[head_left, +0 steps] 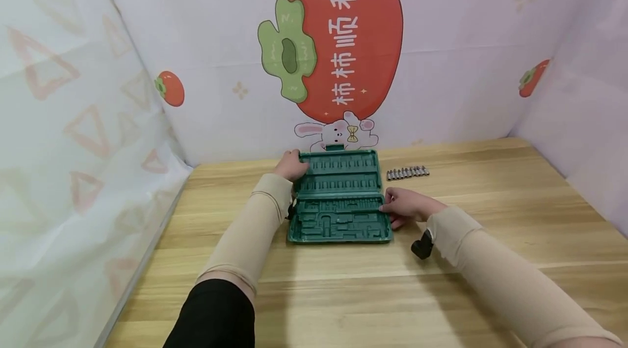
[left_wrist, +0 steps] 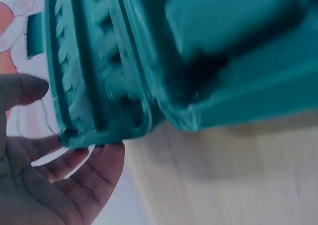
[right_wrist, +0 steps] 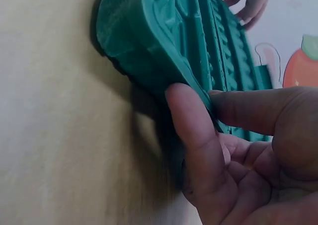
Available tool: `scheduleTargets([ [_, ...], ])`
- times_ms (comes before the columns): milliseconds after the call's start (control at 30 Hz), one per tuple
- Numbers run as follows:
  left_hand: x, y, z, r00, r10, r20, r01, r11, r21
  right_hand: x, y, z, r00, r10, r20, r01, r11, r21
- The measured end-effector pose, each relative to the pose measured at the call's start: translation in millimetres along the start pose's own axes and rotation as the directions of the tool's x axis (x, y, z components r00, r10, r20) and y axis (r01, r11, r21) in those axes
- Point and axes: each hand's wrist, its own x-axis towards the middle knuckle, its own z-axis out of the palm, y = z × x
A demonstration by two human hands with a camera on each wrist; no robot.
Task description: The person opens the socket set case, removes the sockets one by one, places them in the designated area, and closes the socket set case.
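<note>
A green plastic tool case (head_left: 338, 195) lies unfolded on the wooden table, its two halves lined with moulded slots. My left hand (head_left: 291, 166) holds the upper half by its left edge, thumb at the front and fingertips partly hidden behind the rim. In the left wrist view, its fingers (left_wrist: 102, 173) meet the case's side edge. My right hand (head_left: 409, 204) pinches the right rim of the lower half between thumb and forefinger (right_wrist: 191, 118), as the right wrist view shows.
A row of several small metal sockets or bits (head_left: 408, 173) sits to the right of the case's upper half. The wooden table (head_left: 338, 293) meets a printed cloth wall (head_left: 456, 86) at the back, with more cloth on both sides.
</note>
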Motion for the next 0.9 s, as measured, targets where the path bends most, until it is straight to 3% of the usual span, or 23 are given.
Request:
scheduleTargets([
  [267,-10.6,-5.6,-11.7,0.998,0.001,-0.059,-0.009,0.991,-0.134,17.7,-10,-10,1.000,0.025,0.006,-0.025,1.000,0.019],
  [400,-21.5,-3.7,-18.2,0.992,0.052,-0.114,-0.078,0.968,-0.240,25.3,-13,-17,0.999,0.040,0.014,-0.040,0.999,0.015],
  [533,-36.1,3.9,-22.6,0.979,0.106,-0.173,-0.160,0.928,-0.338,31.0,-15,-23,0.999,0.049,0.005,-0.049,0.999,0.018],
  [767,-63.6,2.8,-23.3,0.935,0.210,-0.285,-0.307,0.881,-0.359,31.0,-18,-28,0.999,0.034,-0.032,-0.034,0.999,-0.015],
  [900,-81.2,-10.0,-16.7,0.932,0.247,-0.265,-0.330,0.881,-0.338,32.5,-17,-27,0.998,0.030,-0.061,-0.032,0.999,-0.035],
])
